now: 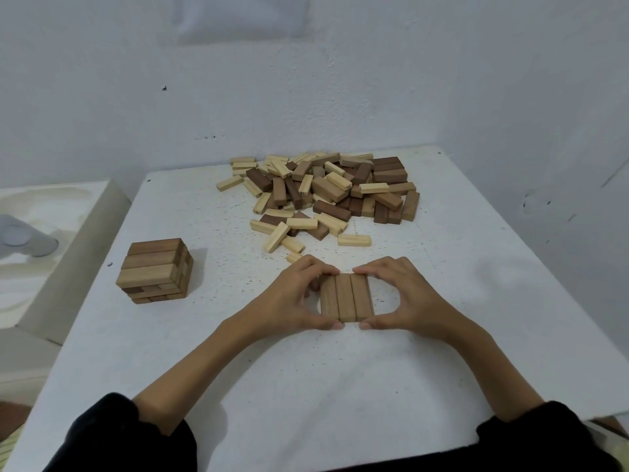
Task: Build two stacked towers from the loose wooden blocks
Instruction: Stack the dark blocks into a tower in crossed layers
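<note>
Three mid-brown wooden blocks (pixel 345 297) lie side by side as one flat row on the white table (pixel 306 386), near its middle. My left hand (pixel 292 294) pinches the row from the left, thumb at the near end and fingers at the far end. From the right, my right hand (pixel 405 294) pinches it the same way. A finished short tower (pixel 155 270) of several crossed layers stands at the left. A big heap of loose light and dark blocks (pixel 326 192) covers the far middle of the table.
A few stray light blocks (pixel 354 240) lie between the heap and my hands. White walls close the table's far side. A pale moulded foam piece (pixel 51 240) sits beside the table on the left. The table's right edge drops off near the wall.
</note>
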